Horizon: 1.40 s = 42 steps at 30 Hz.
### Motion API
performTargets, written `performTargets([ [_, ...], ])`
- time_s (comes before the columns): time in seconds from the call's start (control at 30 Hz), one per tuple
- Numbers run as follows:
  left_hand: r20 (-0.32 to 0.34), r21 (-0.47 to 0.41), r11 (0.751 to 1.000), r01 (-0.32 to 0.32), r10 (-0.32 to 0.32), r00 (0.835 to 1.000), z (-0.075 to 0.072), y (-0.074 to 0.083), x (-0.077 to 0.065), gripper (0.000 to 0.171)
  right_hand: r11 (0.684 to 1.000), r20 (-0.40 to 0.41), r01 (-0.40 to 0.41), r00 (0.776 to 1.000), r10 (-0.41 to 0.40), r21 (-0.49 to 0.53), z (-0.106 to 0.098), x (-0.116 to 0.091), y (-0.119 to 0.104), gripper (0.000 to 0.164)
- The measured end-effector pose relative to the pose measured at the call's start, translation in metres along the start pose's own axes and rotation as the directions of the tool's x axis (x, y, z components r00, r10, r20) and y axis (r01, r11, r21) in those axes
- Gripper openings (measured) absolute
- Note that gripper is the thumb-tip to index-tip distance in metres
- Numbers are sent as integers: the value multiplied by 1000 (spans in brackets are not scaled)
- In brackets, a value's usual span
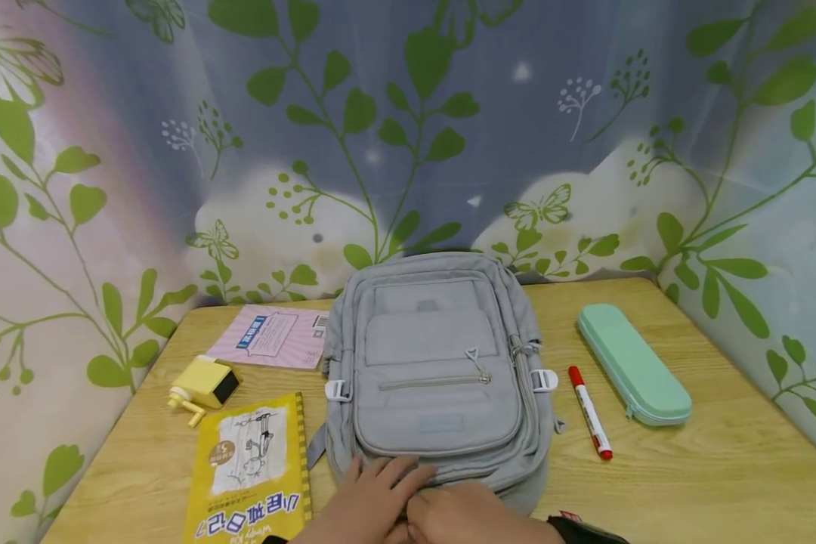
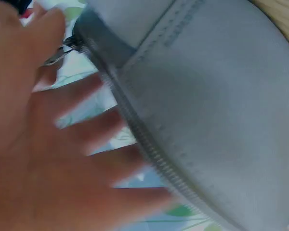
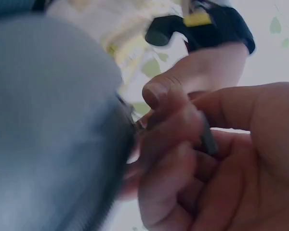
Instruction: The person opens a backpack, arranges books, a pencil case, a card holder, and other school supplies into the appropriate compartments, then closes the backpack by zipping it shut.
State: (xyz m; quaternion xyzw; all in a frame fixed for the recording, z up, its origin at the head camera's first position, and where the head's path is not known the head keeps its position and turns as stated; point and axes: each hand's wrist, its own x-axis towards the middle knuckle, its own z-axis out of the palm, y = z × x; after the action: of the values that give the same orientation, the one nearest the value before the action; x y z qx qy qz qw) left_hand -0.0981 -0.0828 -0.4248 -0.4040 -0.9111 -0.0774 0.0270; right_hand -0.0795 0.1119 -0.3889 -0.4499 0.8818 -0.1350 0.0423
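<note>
A grey backpack (image 1: pixel 442 325) lies on its back on the table, front pocket facing up. My left hand (image 1: pixel 370 495) rests on its near end, and the spread fingers (image 2: pixel 101 130) press along the dark zipper (image 2: pixel 144 139). Right beside it, my right hand (image 1: pixel 472 514) has curled fingers at the same edge. In the right wrist view, the right hand (image 3: pixel 221 163) pinches a grey zipper pull (image 3: pixel 208 137). The left thumb (image 3: pixel 156 91) comes close to the right fingertips there. A metal slider (image 2: pixel 73 43) shows at the zipper in the left wrist view.
On the left are a yellow comic book (image 1: pixel 248 468), a yellow pencil sharpener with a crank (image 1: pixel 207 381) and a pink book (image 1: pixel 272 336). A red-and-white marker (image 1: pixel 590 414) and a mint-green pencil case (image 1: pixel 632 363) lie right. A leaf-patterned curtain (image 1: pixel 408 136) hangs behind the table.
</note>
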Motion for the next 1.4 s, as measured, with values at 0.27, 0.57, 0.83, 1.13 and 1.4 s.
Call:
performTargets([
  [0.27,-441,42,926,-374,353,825,-9,-7,3,15,990,-95,0,995,13,141,-17,-4,-2,36],
  [0.57,-287,-229,947,-227,158,945,-18,-5,-12,13,995,-197,93,977,-84,40,-21,-21,17,14],
  [0.83,-310,-212,960,-181,110,944,-19,-5,-15,9,942,-105,61,989,-101,-330,-2,-25,38,25],
  [1.13,29,-397,878,267,-279,960,-35,-23,-24,14,950,-261,26,959,-112,-310,12,-26,40,31],
  [1.4,-68,-266,875,405,-436,897,-44,-66,-32,18,973,-206,21,976,-70,-231,9,-27,41,33],
])
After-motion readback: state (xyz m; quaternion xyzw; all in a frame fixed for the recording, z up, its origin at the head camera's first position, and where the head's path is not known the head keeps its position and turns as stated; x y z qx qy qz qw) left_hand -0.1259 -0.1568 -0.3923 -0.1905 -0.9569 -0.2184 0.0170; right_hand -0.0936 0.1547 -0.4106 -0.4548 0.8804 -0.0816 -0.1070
